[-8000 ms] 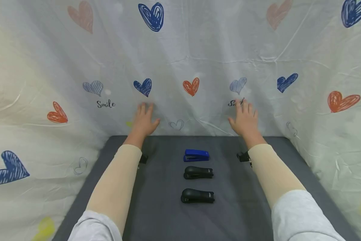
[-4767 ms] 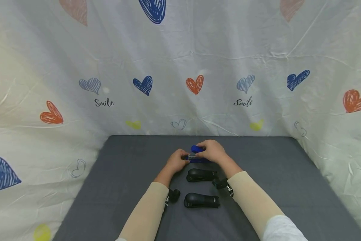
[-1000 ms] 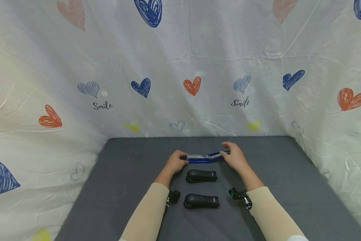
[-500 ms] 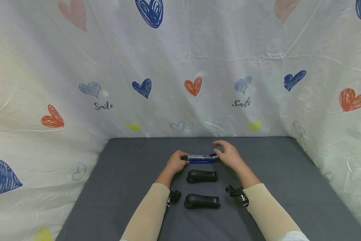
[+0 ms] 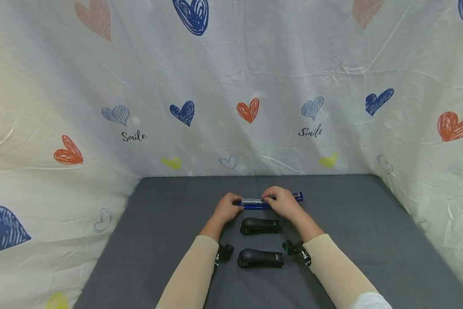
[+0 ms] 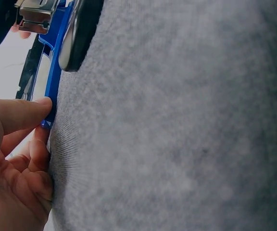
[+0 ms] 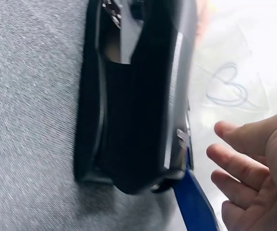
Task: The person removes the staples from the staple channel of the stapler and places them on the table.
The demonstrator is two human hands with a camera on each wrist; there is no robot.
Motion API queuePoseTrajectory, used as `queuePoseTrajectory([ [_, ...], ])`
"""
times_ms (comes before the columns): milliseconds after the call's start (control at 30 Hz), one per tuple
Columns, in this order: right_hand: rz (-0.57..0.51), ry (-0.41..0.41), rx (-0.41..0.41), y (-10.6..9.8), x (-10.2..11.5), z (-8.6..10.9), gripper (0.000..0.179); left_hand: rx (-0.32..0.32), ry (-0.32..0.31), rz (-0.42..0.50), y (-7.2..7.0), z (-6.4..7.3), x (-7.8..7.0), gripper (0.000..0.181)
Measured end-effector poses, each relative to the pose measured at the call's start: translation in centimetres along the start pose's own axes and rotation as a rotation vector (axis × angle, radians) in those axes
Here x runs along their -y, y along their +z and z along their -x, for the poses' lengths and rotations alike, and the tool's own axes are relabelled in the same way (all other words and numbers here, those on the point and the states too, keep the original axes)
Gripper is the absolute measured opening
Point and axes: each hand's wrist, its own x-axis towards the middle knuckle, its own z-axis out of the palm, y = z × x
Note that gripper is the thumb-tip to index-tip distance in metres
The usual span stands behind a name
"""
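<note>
A blue stapler (image 5: 256, 207) lies at the back middle of the table, unfolded, its top arm (image 5: 299, 196) swung out to the right and its silver staple channel exposed. My left hand (image 5: 226, 208) pinches the left end of its base; the left wrist view shows the thumb on the blue base (image 6: 55, 82). Over the stapler's hinge area is my right hand (image 5: 281, 202), fingertips above the channel's right part. Seen from the right wrist, the fingers of that hand (image 7: 254, 168) are loosely bent and spread, nothing between them, beside the blue arm (image 7: 194, 199).
Two black staplers, a farther one (image 5: 260, 226) and a nearer one (image 5: 260, 258), lie in front of the blue one on the grey table (image 5: 169, 240). The farther one sits close below both hands. A white curtain (image 5: 216, 86) printed with hearts rises behind the table.
Earlier the blue stapler lay folded, then both hands opened it out. In the last second my right hand has left the top arm and moved left over the channel; my left hand keeps its pinch.
</note>
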Motion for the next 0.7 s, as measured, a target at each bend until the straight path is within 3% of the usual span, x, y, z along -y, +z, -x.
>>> queuePoseTrajectory([
  [367, 0.121, 0.018, 0.027, 1.7, 0.3, -0.5, 0.016, -0.004, 0.005, 0.009, 0.0, -0.1, 0.1, 0.028],
  [700, 0.078, 0.050, -0.041, 2.1, 0.8, -0.4, 0.012, -0.001, 0.008, -0.002, 0.0, -0.1, 0.0, 0.029],
])
